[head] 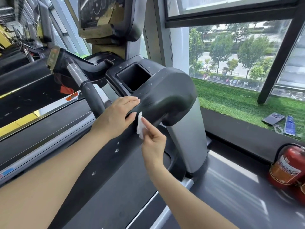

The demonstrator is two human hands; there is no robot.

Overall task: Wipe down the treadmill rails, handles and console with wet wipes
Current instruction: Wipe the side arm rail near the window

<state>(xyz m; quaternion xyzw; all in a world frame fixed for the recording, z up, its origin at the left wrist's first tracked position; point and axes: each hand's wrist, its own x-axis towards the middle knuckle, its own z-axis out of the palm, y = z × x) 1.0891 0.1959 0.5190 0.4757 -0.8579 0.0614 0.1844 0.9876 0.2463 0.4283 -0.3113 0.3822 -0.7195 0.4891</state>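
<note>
One crumpled white wet wipe (140, 125) pinched in right-hand fingers (149, 128), left-hand fingers (130, 102) flat.

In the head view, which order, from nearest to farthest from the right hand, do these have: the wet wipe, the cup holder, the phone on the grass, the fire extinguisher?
1. Wet wipe: pinched in the right hand, against the black rail.
2. Cup holder: above the hand, in the console top.
3. Fire extinguisher and phone: both far to the right, one low on the floor, one on the grass ledge; too close to call.
</note>
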